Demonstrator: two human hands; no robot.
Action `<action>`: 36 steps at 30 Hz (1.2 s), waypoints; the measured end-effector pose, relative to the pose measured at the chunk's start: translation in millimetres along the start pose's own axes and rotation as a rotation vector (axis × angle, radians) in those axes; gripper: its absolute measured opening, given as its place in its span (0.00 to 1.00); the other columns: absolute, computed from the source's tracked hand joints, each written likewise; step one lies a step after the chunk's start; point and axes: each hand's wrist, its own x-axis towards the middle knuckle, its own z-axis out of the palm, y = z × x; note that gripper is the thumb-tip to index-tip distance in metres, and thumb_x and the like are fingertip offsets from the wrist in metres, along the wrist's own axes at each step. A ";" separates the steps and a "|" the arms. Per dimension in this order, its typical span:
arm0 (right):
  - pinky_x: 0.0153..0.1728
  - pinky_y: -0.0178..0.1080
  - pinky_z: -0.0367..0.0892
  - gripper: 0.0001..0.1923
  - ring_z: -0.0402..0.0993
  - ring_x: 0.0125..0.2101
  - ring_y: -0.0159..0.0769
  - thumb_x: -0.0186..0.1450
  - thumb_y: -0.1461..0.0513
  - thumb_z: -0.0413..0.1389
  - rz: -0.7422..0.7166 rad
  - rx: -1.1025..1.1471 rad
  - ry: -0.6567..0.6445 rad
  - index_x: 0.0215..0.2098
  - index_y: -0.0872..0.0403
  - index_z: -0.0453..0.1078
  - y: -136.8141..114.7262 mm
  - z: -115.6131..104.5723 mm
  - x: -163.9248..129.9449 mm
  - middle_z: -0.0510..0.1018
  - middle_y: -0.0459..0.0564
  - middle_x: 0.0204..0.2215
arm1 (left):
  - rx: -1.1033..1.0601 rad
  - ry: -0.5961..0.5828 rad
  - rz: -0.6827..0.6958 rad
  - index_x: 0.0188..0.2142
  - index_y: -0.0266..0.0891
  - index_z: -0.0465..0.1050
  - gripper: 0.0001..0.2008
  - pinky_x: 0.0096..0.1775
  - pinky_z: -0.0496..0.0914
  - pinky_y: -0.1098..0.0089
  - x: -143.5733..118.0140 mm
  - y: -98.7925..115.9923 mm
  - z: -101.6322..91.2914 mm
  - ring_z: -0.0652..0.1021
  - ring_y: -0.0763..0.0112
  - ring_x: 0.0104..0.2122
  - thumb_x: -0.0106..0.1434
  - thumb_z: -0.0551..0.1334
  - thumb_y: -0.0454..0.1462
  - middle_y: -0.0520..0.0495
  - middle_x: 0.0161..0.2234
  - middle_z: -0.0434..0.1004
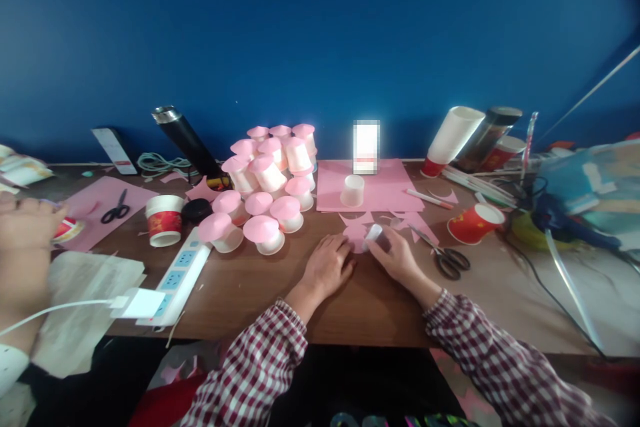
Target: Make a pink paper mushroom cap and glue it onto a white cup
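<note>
My left hand (326, 267) lies on the brown table, fingers stretched along the near-left edge of a small pink paper piece (354, 237). In my right hand (400, 257) is a small white tube-like object (373, 235), gripped between thumb and fingers and touching the right side of that paper. Its exact kind is not clear. Just beyond stands an upside-down white paper cup (353, 191) on a large pink sheet (405, 197). Black-handled scissors (450, 262) rest to the right of my right hand, blades toward pink scraps (425, 227).
Several white cups topped with pink paper cones (263, 229) stand at left. Nearby are a power strip (177, 277), a red-patterned cup (165, 221) and a black flask (187, 140). A red cup (475, 223) and stacked white cups (453, 137) are at right. Another person's hand (27, 240) is far left.
</note>
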 end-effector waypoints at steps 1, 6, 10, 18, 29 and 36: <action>0.33 0.36 0.66 0.09 0.71 0.29 0.36 0.61 0.59 0.54 -0.004 -0.004 -0.012 0.39 0.55 0.67 -1.1 1.1 -0.1 0.75 0.48 0.30 | -0.002 0.001 -0.002 0.46 0.39 0.69 0.14 0.55 0.61 0.56 -0.1 -0.1 0.2 0.69 0.59 0.51 0.61 0.57 0.38 0.41 0.49 0.70; 0.31 0.36 0.65 0.06 0.69 0.28 0.35 0.59 0.60 0.56 -0.025 -0.008 -0.054 0.33 0.54 0.69 -4.2 3.8 -0.5 0.75 0.47 0.28 | -0.002 -0.003 -0.001 0.47 0.39 0.68 0.15 0.55 0.61 0.57 -0.4 -0.8 1.2 0.68 0.59 0.52 0.61 0.57 0.38 0.42 0.50 0.70; 0.29 0.35 0.65 0.09 0.69 0.26 0.34 0.60 0.58 0.54 0.010 0.010 -0.010 0.36 0.55 0.68 -1.6 -0.1 -0.7 0.74 0.46 0.26 | 0.004 0.001 0.000 0.46 0.38 0.69 0.14 0.55 0.61 0.57 0.0 -0.6 1.3 0.69 0.59 0.51 0.61 0.57 0.38 0.42 0.50 0.70; 0.37 0.40 0.68 0.11 0.74 0.34 0.41 0.60 0.59 0.57 -0.001 0.067 -0.063 0.39 0.54 0.71 -0.6 5.1 0.3 0.78 0.50 0.34 | -0.009 -0.005 0.001 0.48 0.39 0.67 0.16 0.56 0.60 0.55 -0.5 -0.8 2.2 0.68 0.58 0.52 0.61 0.56 0.39 0.42 0.49 0.70; 0.36 0.40 0.68 0.10 0.72 0.32 0.40 0.59 0.57 0.57 0.051 0.215 -0.045 0.37 0.54 0.71 -1.0 3.9 1.3 0.77 0.50 0.31 | 0.000 0.001 0.004 0.46 0.39 0.69 0.14 0.55 0.61 0.56 -0.5 -0.4 1.3 0.69 0.59 0.50 0.61 0.57 0.38 0.42 0.49 0.70; 0.22 0.33 0.66 0.14 0.67 0.22 0.31 0.62 0.51 0.53 0.211 0.551 0.048 0.35 0.53 0.67 8.7 -5.6 7.8 0.72 0.45 0.24 | -0.042 0.037 0.026 0.44 0.39 0.69 0.12 0.55 0.62 0.56 -0.1 0.0 1.0 0.70 0.59 0.50 0.60 0.57 0.37 0.42 0.47 0.72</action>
